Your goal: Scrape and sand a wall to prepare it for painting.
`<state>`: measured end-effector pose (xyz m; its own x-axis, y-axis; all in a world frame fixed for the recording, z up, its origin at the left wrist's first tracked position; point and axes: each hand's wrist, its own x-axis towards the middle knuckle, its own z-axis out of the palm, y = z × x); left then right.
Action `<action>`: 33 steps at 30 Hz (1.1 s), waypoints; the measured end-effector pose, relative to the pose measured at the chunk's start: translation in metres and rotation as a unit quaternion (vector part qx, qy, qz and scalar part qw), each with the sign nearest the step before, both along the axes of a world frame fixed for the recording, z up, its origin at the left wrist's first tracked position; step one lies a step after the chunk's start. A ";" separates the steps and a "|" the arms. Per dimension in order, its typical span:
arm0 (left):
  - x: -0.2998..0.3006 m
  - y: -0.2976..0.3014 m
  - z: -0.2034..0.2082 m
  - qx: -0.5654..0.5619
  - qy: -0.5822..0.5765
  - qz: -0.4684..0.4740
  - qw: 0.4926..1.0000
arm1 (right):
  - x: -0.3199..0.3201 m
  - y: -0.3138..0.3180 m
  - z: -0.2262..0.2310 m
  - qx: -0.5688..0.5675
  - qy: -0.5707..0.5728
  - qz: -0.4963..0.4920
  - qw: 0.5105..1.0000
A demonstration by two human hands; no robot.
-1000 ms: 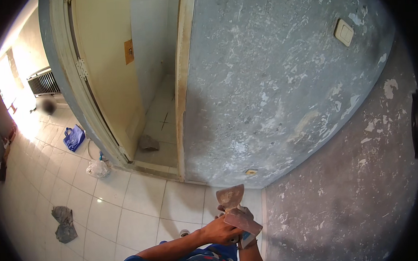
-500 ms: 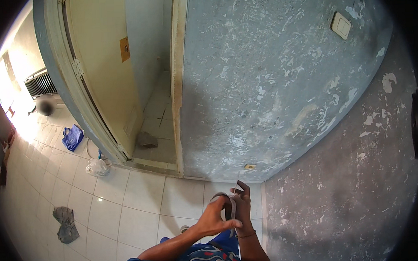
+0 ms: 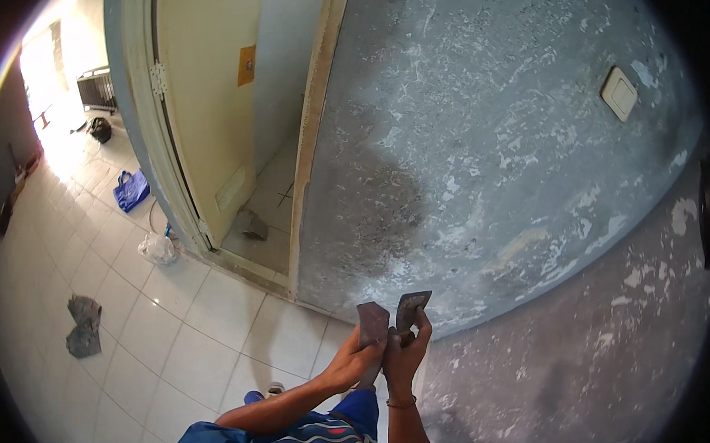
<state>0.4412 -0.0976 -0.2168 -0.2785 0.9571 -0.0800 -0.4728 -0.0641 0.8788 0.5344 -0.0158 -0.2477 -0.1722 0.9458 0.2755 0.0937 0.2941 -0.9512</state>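
Note:
My left hand [image 3: 351,363] is closed on a flat reddish-brown sheet [image 3: 374,323] that looks like sandpaper, its pointed top edge standing above my thumb. Right beside it, my right hand [image 3: 405,360] grips a dark grey flat piece with a flared end [image 3: 413,308], which looks like a putty knife blade; any handle is hidden by my fingers. The two hands touch or nearly touch at the thumbs. Just beyond them rises a grey-blue wall [image 3: 481,216] with patchy, flaking paint and a damp-looking dark area.
To the left, a cream door [image 3: 207,109] stands ajar in its frame. On the white tiles lie a grey rag [image 3: 84,324], a clear plastic bag [image 3: 157,249] and a blue bag [image 3: 131,190]. A light switch [image 3: 619,93] is on the wall. A purplish-grey wall [image 3: 575,354] borders the right side.
My hands have moved slightly left in view and turned, so the brown sheet and the dark blade now show side by side. The view itself has also tilted.

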 end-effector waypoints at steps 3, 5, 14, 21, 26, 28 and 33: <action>0.010 0.025 -0.010 -0.026 0.032 0.030 0.999 | 0.018 0.052 0.011 0.101 -0.073 0.058 0.990; 0.009 0.049 -0.024 0.038 0.108 0.137 0.984 | 0.033 0.090 0.031 0.015 -0.052 0.136 0.989; -0.089 0.149 0.046 0.073 0.385 0.527 0.754 | 0.068 0.210 0.193 0.332 -0.295 0.367 0.817; -0.156 0.211 0.093 0.145 0.486 0.561 0.654 | 0.053 0.215 0.271 0.406 -0.383 0.320 0.766; -0.175 0.251 0.107 0.082 0.581 0.534 0.609 | 0.036 0.232 0.287 0.439 -0.386 0.309 0.751; -0.178 0.265 0.101 0.086 0.591 0.549 0.585 | 0.026 0.241 0.279 0.442 -0.375 0.305 0.756; -0.180 0.268 0.068 0.054 0.635 0.529 0.561 | -0.009 0.253 0.250 0.463 -0.343 0.309 0.757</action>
<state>0.2614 0.1709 -0.1493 -0.4620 0.1835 0.8677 0.8822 0.1956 0.4283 0.5258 0.2376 0.0019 -0.9054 0.0831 0.4163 0.0452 0.9939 -0.1002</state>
